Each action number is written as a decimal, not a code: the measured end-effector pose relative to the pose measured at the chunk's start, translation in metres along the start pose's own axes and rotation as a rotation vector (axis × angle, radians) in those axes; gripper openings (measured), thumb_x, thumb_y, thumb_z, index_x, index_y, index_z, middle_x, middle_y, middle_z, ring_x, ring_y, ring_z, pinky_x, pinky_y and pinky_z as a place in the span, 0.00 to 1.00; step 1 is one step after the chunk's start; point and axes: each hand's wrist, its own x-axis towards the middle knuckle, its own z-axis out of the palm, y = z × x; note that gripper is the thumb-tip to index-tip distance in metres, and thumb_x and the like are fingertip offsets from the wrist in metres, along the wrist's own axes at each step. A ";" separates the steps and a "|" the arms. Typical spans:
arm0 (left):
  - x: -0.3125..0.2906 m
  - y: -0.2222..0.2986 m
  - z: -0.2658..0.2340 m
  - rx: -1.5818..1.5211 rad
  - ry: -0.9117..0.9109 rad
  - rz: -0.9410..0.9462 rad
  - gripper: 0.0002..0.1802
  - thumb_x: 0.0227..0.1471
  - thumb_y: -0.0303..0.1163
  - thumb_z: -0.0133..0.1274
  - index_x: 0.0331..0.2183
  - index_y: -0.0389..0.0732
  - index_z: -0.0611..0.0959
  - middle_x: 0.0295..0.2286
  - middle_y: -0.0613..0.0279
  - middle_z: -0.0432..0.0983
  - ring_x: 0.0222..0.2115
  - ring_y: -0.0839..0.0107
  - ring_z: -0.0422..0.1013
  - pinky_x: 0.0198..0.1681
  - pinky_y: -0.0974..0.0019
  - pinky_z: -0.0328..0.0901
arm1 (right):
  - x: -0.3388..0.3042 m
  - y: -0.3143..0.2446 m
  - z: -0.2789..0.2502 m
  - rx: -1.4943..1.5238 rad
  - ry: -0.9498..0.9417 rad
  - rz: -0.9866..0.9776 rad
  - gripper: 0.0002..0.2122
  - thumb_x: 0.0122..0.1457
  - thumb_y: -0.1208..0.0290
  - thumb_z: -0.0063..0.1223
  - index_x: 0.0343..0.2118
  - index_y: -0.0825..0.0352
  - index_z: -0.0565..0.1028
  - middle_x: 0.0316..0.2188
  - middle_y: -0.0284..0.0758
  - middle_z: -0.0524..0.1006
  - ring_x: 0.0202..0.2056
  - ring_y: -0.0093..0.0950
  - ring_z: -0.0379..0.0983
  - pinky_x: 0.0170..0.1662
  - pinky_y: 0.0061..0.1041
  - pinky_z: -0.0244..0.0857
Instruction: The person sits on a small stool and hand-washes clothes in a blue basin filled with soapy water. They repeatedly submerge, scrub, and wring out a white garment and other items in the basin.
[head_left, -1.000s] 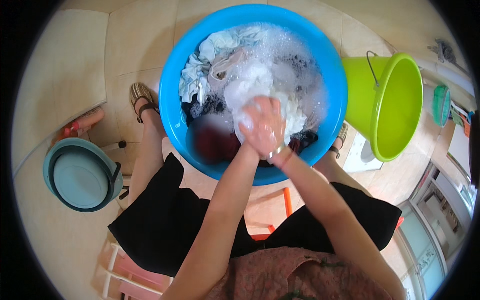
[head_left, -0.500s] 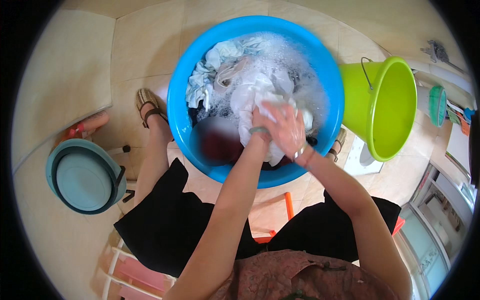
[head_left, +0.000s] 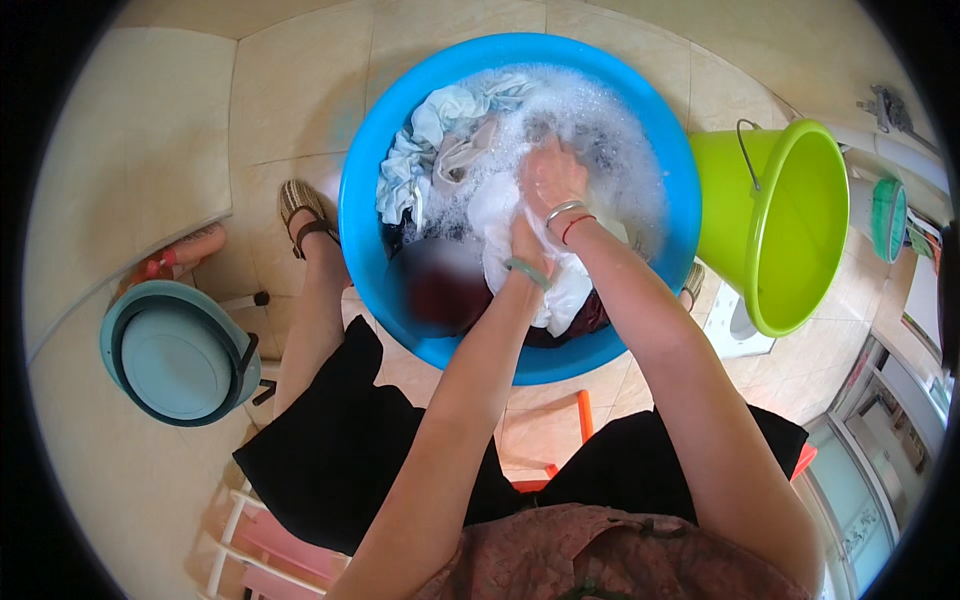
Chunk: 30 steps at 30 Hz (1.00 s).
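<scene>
A large blue tub (head_left: 360, 290) holds soapy water and wet laundry. Inside it, my left hand (head_left: 528, 243) grips a bunched white cloth (head_left: 492, 208), its fingers partly hidden by the cloth and my other hand. Just beyond, my right hand (head_left: 555, 178) presses down into the suds (head_left: 600, 110) at the cloth's far edge; its fingertips are covered by foam, so I cannot tell how far they are closed. Pale blue fabric (head_left: 430, 120) lies bunched along the tub's far left side, next to a greyish cloth (head_left: 466, 150). Dark red fabric (head_left: 445, 290) sits nearer me, partly blurred.
Against the tub's right side, a lime green bucket (head_left: 800, 230) lies tilted with its mouth facing right. A grey-blue basin (head_left: 175, 360) is at the left by the wall. Pink-and-white rack (head_left: 275, 545) stands at the lower left. An orange stool leg (head_left: 585, 415) shows below the tub.
My right hand has moved away from me, off my left hand and down into the foam. My left hand stays on the white cloth. The view has shifted slightly.
</scene>
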 end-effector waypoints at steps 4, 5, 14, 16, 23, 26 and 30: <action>0.000 0.003 -0.002 -0.189 -0.094 -0.107 0.22 0.59 0.43 0.39 0.51 0.42 0.71 0.46 0.60 0.72 0.47 0.65 0.68 0.50 0.62 0.64 | -0.039 0.007 -0.019 0.181 0.229 -0.172 0.07 0.54 0.65 0.49 0.26 0.63 0.75 0.35 0.36 0.69 0.39 0.38 0.68 0.30 0.37 0.71; 0.003 0.002 -0.012 -0.156 -0.111 -0.105 0.23 0.59 0.45 0.38 0.50 0.42 0.72 0.46 0.58 0.72 0.46 0.62 0.69 0.50 0.61 0.64 | -0.061 0.005 -0.028 0.215 0.193 -0.207 0.07 0.53 0.65 0.50 0.27 0.63 0.73 0.34 0.36 0.69 0.35 0.39 0.69 0.31 0.37 0.70; 0.004 -0.011 -0.032 -0.186 -0.140 -0.147 0.25 0.59 0.47 0.35 0.47 0.40 0.74 0.43 0.58 0.72 0.43 0.64 0.69 0.49 0.61 0.64 | -0.082 0.007 -0.015 0.288 0.154 -0.201 0.07 0.55 0.66 0.49 0.26 0.64 0.72 0.32 0.39 0.73 0.30 0.40 0.72 0.28 0.40 0.66; 0.009 -0.005 -0.020 -0.153 -0.089 -0.096 0.23 0.59 0.45 0.37 0.46 0.41 0.75 0.42 0.60 0.73 0.44 0.66 0.69 0.49 0.63 0.64 | -0.052 0.008 -0.013 0.226 0.113 -0.147 0.09 0.56 0.65 0.47 0.26 0.65 0.73 0.31 0.41 0.74 0.29 0.41 0.73 0.29 0.41 0.67; 0.013 -0.005 -0.007 -0.043 0.051 -0.065 0.24 0.58 0.46 0.38 0.49 0.41 0.73 0.46 0.62 0.72 0.46 0.65 0.68 0.50 0.61 0.64 | -0.003 0.028 0.013 0.084 0.029 -0.090 0.09 0.55 0.65 0.46 0.28 0.64 0.75 0.32 0.40 0.75 0.31 0.41 0.73 0.31 0.39 0.70; 0.015 -0.004 -0.015 -0.074 -0.004 -0.104 0.26 0.57 0.48 0.38 0.50 0.41 0.72 0.46 0.60 0.71 0.46 0.62 0.68 0.51 0.60 0.63 | -0.036 0.017 -0.007 0.187 0.261 -0.176 0.08 0.53 0.65 0.49 0.24 0.63 0.74 0.29 0.35 0.73 0.32 0.40 0.71 0.31 0.37 0.69; -0.008 -0.004 -0.019 -0.356 -0.338 -0.266 0.31 0.56 0.55 0.37 0.51 0.42 0.71 0.47 0.57 0.71 0.46 0.57 0.67 0.53 0.55 0.61 | -0.123 0.001 -0.056 0.431 0.088 -0.261 0.05 0.49 0.67 0.54 0.22 0.62 0.73 0.29 0.33 0.71 0.31 0.35 0.71 0.28 0.33 0.68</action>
